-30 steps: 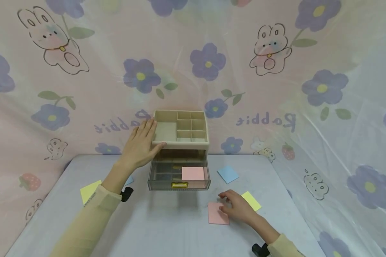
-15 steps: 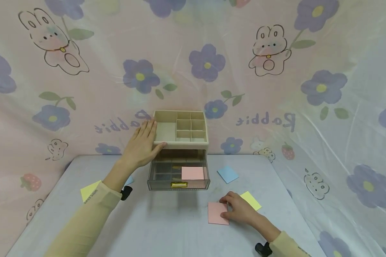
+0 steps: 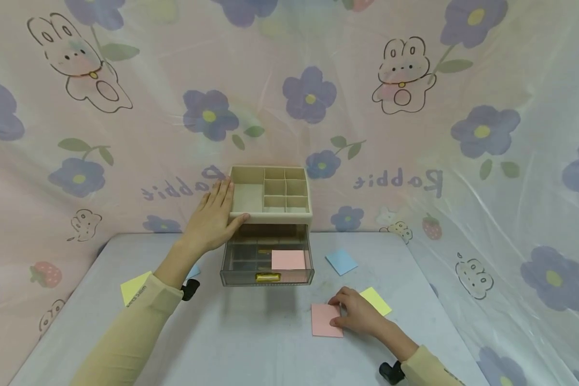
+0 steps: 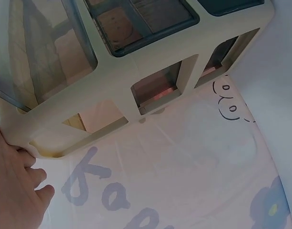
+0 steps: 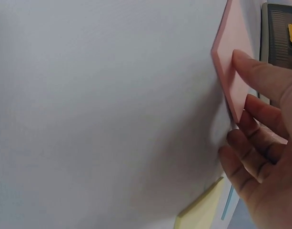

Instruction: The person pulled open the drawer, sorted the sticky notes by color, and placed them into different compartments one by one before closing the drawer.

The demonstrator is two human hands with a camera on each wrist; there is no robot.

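My left hand (image 3: 209,222) rests against the left side of a cream desktop organizer (image 3: 271,218), fingers extended along its rim. The organizer's clear drawer (image 3: 243,279) with a gold handle stands pulled out, and a pink sticky note pad (image 3: 288,259) lies in it at the right. On the table, my right hand (image 3: 359,312) pinches another pink sticky note pad (image 3: 321,320) by its right edge. In the right wrist view, the thumb lies on the top face of this pad (image 5: 230,62) while the other fingers are at its edge.
A yellow sticky note pad (image 3: 377,302) lies just behind the right hand, and a blue one (image 3: 341,262) sits right of the drawer. By the left forearm are another yellow pad (image 3: 132,287) and a partly hidden blue pad (image 3: 193,271). A patterned curtain (image 3: 270,80) hangs behind the table.
My right hand's fingers have come down and closed on the right edge of the pink sticky note pad. The left hand stays in place on the organizer.
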